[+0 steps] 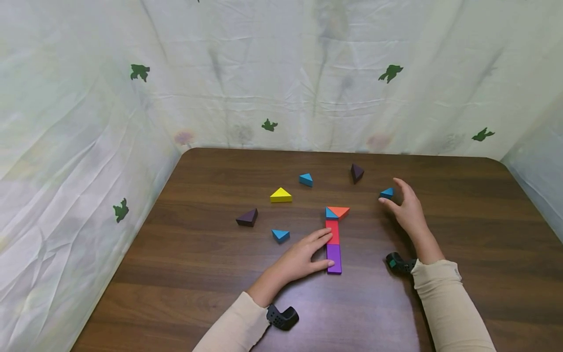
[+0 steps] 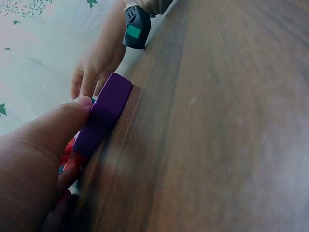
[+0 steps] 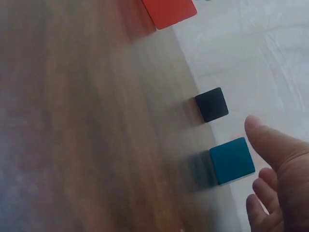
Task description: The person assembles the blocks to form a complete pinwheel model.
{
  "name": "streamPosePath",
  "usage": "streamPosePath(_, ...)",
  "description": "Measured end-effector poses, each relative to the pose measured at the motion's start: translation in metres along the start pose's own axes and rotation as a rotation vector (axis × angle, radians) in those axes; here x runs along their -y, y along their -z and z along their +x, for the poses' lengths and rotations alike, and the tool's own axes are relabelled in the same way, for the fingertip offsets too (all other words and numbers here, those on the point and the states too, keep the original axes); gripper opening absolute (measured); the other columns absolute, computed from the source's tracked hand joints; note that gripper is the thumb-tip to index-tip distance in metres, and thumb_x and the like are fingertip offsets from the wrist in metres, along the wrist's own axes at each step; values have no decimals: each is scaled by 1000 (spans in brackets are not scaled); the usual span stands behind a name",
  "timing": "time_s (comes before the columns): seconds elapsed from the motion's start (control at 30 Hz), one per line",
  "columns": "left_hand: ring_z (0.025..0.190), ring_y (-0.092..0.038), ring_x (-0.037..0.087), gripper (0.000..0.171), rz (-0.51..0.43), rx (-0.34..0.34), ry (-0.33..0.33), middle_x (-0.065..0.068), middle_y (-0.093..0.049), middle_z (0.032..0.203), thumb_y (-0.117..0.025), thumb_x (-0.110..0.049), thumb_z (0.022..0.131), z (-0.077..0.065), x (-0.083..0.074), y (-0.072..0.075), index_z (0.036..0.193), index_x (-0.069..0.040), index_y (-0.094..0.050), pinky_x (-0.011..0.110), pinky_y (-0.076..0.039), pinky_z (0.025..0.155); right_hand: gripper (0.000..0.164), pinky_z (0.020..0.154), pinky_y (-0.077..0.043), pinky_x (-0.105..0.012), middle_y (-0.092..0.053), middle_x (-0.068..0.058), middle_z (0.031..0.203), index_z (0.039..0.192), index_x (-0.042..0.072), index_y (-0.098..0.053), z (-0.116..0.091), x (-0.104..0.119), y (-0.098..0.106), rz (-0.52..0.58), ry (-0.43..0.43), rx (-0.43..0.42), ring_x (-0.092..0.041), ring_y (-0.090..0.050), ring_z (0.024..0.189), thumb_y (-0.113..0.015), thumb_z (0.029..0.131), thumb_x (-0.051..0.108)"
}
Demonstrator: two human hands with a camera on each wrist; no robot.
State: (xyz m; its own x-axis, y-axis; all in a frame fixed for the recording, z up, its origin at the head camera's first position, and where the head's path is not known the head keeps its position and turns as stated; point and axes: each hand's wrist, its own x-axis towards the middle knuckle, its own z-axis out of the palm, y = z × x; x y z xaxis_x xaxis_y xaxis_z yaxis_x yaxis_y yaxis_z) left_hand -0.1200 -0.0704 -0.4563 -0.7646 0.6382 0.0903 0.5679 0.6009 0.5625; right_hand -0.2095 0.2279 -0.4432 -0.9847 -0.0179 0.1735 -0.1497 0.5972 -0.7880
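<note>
In the head view, my left hand [image 1: 303, 256] rests against the column's left side, its thumb on the purple rectangular block [image 1: 334, 259] and its fingertips on the red block [image 1: 333, 231]. Above the red one lie a small blue triangle [image 1: 331, 213] and an orange-red triangle [image 1: 339, 211], touching. To the right, my right hand [image 1: 410, 210] spreads thumb and fingers around another blue triangular block [image 1: 386, 193]. The right wrist view shows that blue block [image 3: 232, 161] standing between thumb and fingers, with a gap beside the thumb [image 3: 265, 140].
Loose on the wooden table [image 1: 184, 274] are a yellow triangle [image 1: 281, 195], two blue triangles, one near [image 1: 280, 235] and one far [image 1: 306, 180], and two dark triangles, left [image 1: 247, 218] and back [image 1: 357, 173]. A pale curtain [image 1: 281, 73] hangs behind the table.
</note>
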Motion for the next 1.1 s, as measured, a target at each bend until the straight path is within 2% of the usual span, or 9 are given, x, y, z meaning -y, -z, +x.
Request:
streamPosePath(0.17,129,-27,16,67,-1,5,0,-2,-26,145,-54,-46,86,0,0,0,139,-11,-35,33,-28,101,71,100,-24,-50,-26,-26,139,140,-2,-19,1,-9,-2,97,-24,23,-40,-24,127,-60,87,23)
streamPosePath(0.27,129,-26,16,67,-5,8,5,-3,-25,145,-54,-46,86,0,1,-1,139,-12,-34,33,-27,101,69,100,-24,-49,-28,-27,137,139,-5,-20,2,-12,-3,116,-31,24,-40,-26,126,-58,88,20)
streamPosePath(0.63,129,-27,15,67,-8,5,7,-3,-25,145,-55,-46,86,0,0,0,139,-12,-35,33,-28,101,52,95,-32,-49,-40,-27,129,132,-5,-35,5,-16,-4,70,-24,-18,-40,-38,118,-56,89,15)
streamPosePath(1.1,129,-27,15,67,-10,9,11,-3,-25,145,-55,-46,86,0,0,0,139,-12,-35,33,-28,101,42,92,-35,-49,-48,-26,119,126,-4,-44,4,-14,-5,57,-30,-37,-39,-43,112,-56,90,14)
